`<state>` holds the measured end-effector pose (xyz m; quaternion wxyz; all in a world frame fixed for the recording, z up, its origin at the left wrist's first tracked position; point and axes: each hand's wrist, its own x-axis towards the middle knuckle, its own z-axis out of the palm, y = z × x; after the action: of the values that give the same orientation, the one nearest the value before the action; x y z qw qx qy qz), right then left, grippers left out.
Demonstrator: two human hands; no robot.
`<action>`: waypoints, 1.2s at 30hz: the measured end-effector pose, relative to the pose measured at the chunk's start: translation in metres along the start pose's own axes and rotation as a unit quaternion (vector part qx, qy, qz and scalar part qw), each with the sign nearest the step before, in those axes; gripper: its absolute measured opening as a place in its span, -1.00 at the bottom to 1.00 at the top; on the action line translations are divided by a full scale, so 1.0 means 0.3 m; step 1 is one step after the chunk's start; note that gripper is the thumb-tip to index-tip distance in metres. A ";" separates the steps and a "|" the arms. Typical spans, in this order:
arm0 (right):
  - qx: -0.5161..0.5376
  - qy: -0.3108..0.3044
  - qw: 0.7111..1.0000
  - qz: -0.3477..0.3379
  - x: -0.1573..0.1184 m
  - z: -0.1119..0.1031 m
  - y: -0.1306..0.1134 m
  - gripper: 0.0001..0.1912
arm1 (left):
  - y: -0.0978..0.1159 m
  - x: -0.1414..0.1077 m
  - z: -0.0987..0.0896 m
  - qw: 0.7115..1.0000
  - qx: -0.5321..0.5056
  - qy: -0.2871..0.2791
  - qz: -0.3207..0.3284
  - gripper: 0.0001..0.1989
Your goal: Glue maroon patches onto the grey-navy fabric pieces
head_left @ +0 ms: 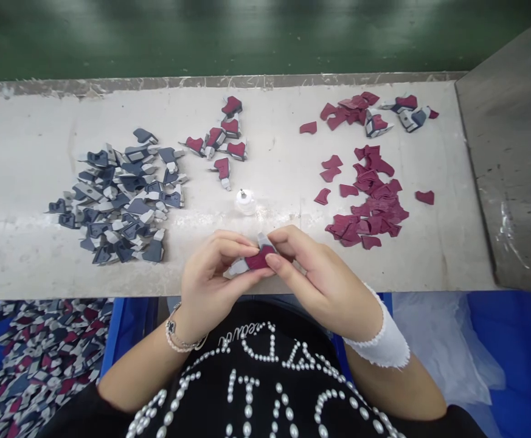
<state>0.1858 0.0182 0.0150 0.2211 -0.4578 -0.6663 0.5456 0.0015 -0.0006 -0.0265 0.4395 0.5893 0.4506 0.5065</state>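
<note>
Near the table's front edge, my left hand (219, 267) and my right hand (313, 277) meet around one small grey plastic part with a maroon insert (258, 260). The left fingers grip its left side. My right thumb presses on the maroon face, with the index finger at the upper edge. The fingers partly cover the part. Just beyond my hands stands a small white bottle with a thin metal tip (246, 201). To the left lies a heap of grey and dark blue plastic parts (128, 194). Loose maroon inserts (377, 207) are piled to the right.
Several parts with maroon inserts (215, 141) lie behind the bottle; more maroon pieces (350, 111) and assembled parts sit at the back right. A blue bin (118, 331) full of parts stands below left. A metal panel (516, 152) bounds the table (283, 176) on the right.
</note>
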 end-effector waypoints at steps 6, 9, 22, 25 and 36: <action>-0.094 0.036 0.995 -0.022 -0.009 -0.001 0.002 -0.91 | -0.003 -0.003 -0.027 0.990 0.062 -0.077 -0.099 -0.68; -0.149 0.036 0.987 -0.048 -0.015 0.001 -0.006 -0.88 | 0.004 0.004 -0.042 0.985 0.110 -0.106 -0.084 -0.76; -0.216 0.003 0.967 -0.134 -0.026 -0.006 -0.022 -0.79 | 0.010 -0.016 -0.029 0.990 0.007 -0.082 -0.111 -0.82; -0.197 -0.014 0.968 -0.153 -0.023 -0.016 -0.017 -0.77 | 0.004 -0.014 -0.028 0.987 -0.043 -0.087 -0.128 -0.83; -0.172 -0.071 0.978 -0.097 -0.007 -0.017 0.005 -0.73 | 0.004 0.013 -0.031 0.977 0.061 -0.162 -0.126 -0.87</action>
<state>0.1915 0.0191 0.0157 0.1436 -0.3822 -0.8054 0.4297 -0.0073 0.0034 -0.0237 0.5307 0.6276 0.4739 0.3161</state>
